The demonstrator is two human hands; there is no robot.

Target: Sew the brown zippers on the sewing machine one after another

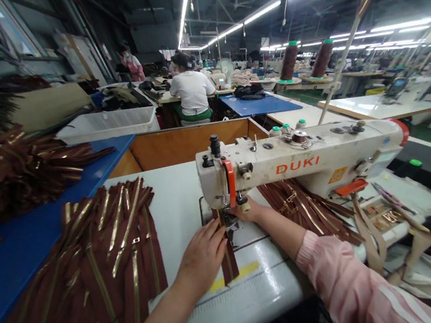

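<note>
A brown zipper [230, 265] with a metal-toothed middle runs lengthwise under the needle area of a white DUKI sewing machine [259, 163]. My left hand [204, 253] lies flat on the zipper's left side, fingers stretched toward the presser foot. Behind the machine head, close to the needle, is my right hand [251, 212]; its fingertips are mostly hidden, so their grip on the zipper cannot be made out. Left of the machine, a pile of brown zippers [106, 271] with gold teeth spreads over the table. More zippers [304, 205] lie beneath the machine arm.
A blue table [110, 149] at left bears a large zipper heap [13, 167]. Beyond stand a white bin [107, 124] and a seated person in a white shirt [192, 86]. Thread cones [288, 62] stand back right; a small parts tray [383, 216] sits at right.
</note>
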